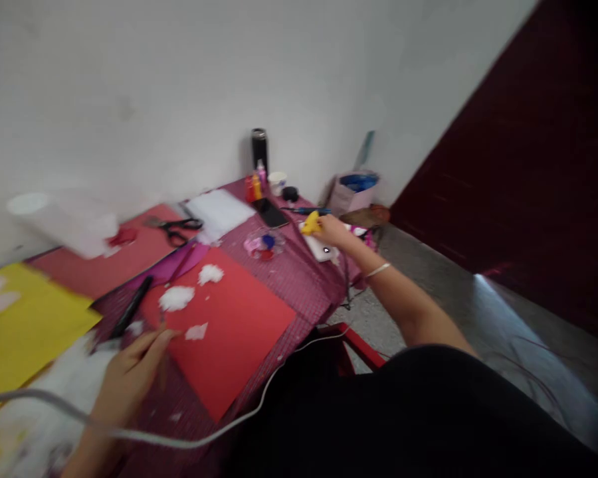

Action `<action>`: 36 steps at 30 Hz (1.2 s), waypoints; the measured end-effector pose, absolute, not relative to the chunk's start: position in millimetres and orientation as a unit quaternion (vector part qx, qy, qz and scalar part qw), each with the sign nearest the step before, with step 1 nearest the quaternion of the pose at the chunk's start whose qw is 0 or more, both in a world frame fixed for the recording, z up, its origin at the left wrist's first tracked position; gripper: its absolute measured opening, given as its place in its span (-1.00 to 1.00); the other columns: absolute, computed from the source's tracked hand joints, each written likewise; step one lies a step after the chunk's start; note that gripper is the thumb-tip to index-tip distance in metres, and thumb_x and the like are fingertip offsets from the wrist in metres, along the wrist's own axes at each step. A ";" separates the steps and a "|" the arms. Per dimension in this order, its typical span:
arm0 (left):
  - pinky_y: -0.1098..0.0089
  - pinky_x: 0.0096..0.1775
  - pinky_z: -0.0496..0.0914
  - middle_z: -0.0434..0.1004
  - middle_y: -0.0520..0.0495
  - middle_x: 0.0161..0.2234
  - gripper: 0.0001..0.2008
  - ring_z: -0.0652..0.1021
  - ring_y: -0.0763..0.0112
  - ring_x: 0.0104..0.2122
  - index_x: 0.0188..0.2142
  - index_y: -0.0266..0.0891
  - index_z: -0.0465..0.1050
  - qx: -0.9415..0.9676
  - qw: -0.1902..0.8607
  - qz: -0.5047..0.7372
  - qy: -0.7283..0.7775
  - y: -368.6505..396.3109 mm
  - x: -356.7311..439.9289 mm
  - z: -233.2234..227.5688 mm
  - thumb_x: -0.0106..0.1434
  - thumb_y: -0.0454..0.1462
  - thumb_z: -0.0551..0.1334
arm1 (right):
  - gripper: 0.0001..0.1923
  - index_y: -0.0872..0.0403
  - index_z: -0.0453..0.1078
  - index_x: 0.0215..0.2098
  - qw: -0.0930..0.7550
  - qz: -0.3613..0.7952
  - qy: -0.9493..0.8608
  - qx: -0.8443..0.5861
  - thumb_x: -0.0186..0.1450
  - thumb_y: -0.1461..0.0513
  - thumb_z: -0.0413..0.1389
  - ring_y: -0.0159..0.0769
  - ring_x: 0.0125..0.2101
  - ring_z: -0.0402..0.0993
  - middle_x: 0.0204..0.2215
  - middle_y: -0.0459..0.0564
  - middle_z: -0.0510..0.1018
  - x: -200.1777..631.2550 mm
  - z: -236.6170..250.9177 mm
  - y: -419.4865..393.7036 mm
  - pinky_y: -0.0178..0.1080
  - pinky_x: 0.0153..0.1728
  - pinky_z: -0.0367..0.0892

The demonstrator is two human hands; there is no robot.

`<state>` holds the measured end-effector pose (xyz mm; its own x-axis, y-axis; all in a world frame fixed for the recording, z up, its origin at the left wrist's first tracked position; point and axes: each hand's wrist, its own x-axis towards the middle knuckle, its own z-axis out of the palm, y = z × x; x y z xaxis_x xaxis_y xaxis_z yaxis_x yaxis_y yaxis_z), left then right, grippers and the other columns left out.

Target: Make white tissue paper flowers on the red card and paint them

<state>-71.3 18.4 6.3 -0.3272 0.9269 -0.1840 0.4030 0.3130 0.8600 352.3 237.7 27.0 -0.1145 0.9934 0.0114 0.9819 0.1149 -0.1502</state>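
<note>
1. The right hand (pixel 333 231) is stretched out to the far right end of the table (pixel 306 285), its fingers closed around a yellow thing (pixel 309 224) (too blurred to name more closely).
2. That yellow thing is over the far end of a white slab (pixel 319 248); whether the two touch, I cannot tell. A pale bracelet (pixel 379 270) circles the right wrist.
3. The left hand (pixel 129 372) is low at the left edge of a red sheet (pixel 239 325). Its thumb and fingers draw near each other, but blur hides the tips, so I cannot tell whether they pinch anything.
4. On the red sheet are two fluffy white clumps, the larger (pixel 177 298) nearer the left hand and the smaller (pixel 210 273) farther back, with a pale scrap (pixel 196 331) in front of them.
5. A black marker (pixel 133 307) lies just beyond the left hand, and a yellow sheet (pixel 34 325) spreads out to the left.
6. Farther back lie scissors (pixel 177 232) and some white paper (pixel 222 214). A dark phone (pixel 270 214) lies between that paper and the yellow thing, and a black bottle (pixel 260 147) stands near the wall.
7. A white cable (pixel 179 441) crosses in front of the left wrist.
</note>
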 end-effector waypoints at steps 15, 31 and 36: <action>0.55 -0.62 0.18 0.31 0.11 -0.64 -0.70 0.28 0.59 -0.67 -0.45 -0.27 0.45 0.124 0.689 0.595 0.395 -28.9 53.3 0.7 0.18 -0.08 0.34 | -0.64 0.11 0.39 0.10 0.228 0.328 -0.917 0.023 0.45 0.15 -0.06 -0.36 -0.41 0.40 -0.39 0.00 0.53 182.1 24.2 97.7 -0.30 -0.35 0.31; 0.44 -0.45 0.17 0.38 0.08 -0.58 -0.79 0.34 0.45 -0.56 -0.53 -0.20 0.39 0.447 0.278 0.365 0.768 28.6 -23.4 -6.3 0.12 -0.17 0.32 | -0.77 0.13 0.40 -0.32 0.304 0.724 -0.586 -0.201 0.35 0.16 -0.02 -0.52 -0.63 0.29 -0.53 -0.16 0.42 151.2 -32.5 162.0 -0.38 -0.55 0.22; 0.57 -0.54 0.20 0.49 0.07 -0.50 -0.77 0.39 0.56 -0.55 -0.44 -0.23 0.40 0.219 0.518 0.571 0.598 28.4 -13.2 25.0 0.01 -0.23 0.43 | -0.91 0.11 0.37 -0.27 0.276 0.721 -0.603 -0.202 0.27 0.25 0.08 -0.50 -0.55 0.29 -0.49 -0.17 0.41 153.1 -23.8 156.2 -0.38 -0.48 0.23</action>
<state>-13.2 28.4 25.0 -0.3667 0.8538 -0.3697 -0.3303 0.2520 0.9096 153.1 156.2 -23.8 -0.7663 0.6411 0.0410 -0.1542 -0.1217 -0.9805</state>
